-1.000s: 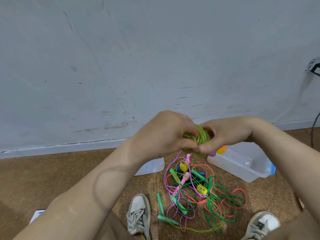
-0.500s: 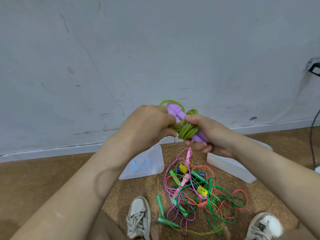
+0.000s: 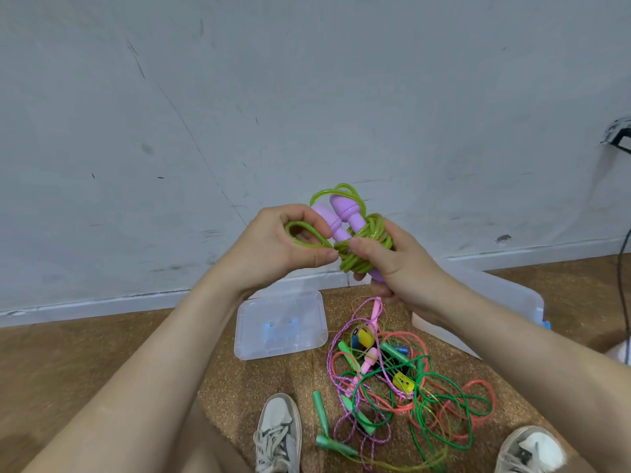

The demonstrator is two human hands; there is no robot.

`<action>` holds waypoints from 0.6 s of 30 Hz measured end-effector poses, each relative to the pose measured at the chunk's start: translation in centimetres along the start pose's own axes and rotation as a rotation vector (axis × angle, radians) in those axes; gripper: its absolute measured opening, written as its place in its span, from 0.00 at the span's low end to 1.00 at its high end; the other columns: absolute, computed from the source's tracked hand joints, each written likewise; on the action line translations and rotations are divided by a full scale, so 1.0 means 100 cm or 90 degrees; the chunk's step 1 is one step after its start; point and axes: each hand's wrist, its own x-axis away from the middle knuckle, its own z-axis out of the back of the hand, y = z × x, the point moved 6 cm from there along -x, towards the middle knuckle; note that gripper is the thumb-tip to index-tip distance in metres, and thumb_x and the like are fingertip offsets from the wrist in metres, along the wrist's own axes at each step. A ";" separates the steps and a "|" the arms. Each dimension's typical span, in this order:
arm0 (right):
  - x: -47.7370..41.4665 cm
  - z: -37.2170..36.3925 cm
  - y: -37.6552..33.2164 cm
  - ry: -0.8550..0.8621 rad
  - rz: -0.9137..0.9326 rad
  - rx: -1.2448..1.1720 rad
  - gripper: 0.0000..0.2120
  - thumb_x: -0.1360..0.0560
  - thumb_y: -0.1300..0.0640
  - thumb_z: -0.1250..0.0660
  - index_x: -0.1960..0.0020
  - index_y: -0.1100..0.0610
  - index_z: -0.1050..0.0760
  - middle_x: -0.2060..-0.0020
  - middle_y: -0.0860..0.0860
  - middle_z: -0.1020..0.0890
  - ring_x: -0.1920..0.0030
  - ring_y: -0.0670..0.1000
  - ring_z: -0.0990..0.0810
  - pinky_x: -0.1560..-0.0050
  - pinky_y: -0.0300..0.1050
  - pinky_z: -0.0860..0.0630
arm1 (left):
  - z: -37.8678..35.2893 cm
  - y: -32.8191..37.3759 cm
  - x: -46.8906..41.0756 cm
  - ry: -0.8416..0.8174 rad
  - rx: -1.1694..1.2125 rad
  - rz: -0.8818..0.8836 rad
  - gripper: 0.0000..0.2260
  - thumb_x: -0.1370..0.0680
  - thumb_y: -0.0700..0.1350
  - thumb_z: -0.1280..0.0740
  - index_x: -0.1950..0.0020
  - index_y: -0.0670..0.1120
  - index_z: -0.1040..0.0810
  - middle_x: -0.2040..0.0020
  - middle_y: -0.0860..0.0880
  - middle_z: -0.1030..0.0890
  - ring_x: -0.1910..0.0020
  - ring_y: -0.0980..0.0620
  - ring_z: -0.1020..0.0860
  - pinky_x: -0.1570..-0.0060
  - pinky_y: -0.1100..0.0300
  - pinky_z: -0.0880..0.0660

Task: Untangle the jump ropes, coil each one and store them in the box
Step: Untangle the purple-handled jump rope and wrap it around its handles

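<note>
A lime-green jump rope [image 3: 362,247] with two purple handles [image 3: 345,213] is held up in front of the wall, its cord wound around the handles. My right hand [image 3: 399,268] grips the handles and the wound coil from the right. My left hand [image 3: 283,244] pinches a loose green loop at the coil's left side. On the floor below lies a tangle of ropes [image 3: 403,387]: pink, green, purple braided and yellow cords with green, pink and yellow handles. The clear plastic box [image 3: 498,298] stands on the floor at the right, partly hidden by my right forearm.
The box's clear lid [image 3: 280,326] lies flat on the floor left of the tangle. My two shoes [image 3: 278,435] [image 3: 529,452] stand at the bottom edge. A white wall rises close behind. A black cable [image 3: 625,268] hangs at the far right.
Both hands have risen with the green rope. The purple handles now stick up into view, and my left hand has drawn out a loop on the left side.
</note>
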 end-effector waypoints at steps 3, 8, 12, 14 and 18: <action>-0.001 0.000 -0.001 0.007 0.003 -0.004 0.05 0.22 0.55 0.34 0.50 0.54 0.30 0.67 0.57 0.25 0.82 0.40 0.34 0.78 0.33 0.42 | -0.001 0.000 -0.001 -0.049 0.043 -0.002 0.13 0.40 0.41 0.23 0.58 0.44 0.20 0.69 0.53 0.26 0.70 0.56 0.29 0.70 0.67 0.31; 0.002 -0.007 0.006 -0.001 -0.019 -0.029 0.05 0.22 0.54 0.34 0.51 0.53 0.30 0.69 0.55 0.25 0.82 0.41 0.33 0.77 0.32 0.43 | -0.002 0.003 0.002 -0.115 0.018 -0.006 0.13 0.40 0.40 0.24 0.57 0.42 0.18 0.69 0.52 0.22 0.70 0.57 0.26 0.71 0.67 0.30; 0.003 -0.011 0.009 -0.002 -0.024 -0.044 0.06 0.23 0.52 0.34 0.52 0.52 0.30 0.71 0.54 0.25 0.82 0.43 0.35 0.76 0.32 0.43 | -0.001 0.002 0.001 -0.086 0.043 -0.003 0.10 0.39 0.42 0.25 0.60 0.40 0.17 0.72 0.50 0.21 0.73 0.56 0.28 0.74 0.65 0.32; 0.005 -0.012 0.008 0.009 -0.011 -0.046 0.07 0.23 0.52 0.33 0.51 0.53 0.30 0.73 0.51 0.25 0.82 0.42 0.35 0.76 0.32 0.42 | 0.002 0.001 0.000 -0.032 0.038 -0.003 0.07 0.36 0.43 0.24 0.64 0.39 0.17 0.73 0.46 0.23 0.75 0.53 0.31 0.76 0.63 0.35; 0.006 -0.014 0.004 0.059 0.038 -0.039 0.06 0.23 0.57 0.32 0.51 0.55 0.29 0.70 0.51 0.25 0.82 0.40 0.32 0.81 0.32 0.38 | 0.000 0.001 -0.004 0.058 0.023 -0.021 0.09 0.27 0.44 0.28 0.66 0.42 0.18 0.75 0.49 0.26 0.75 0.55 0.33 0.76 0.66 0.37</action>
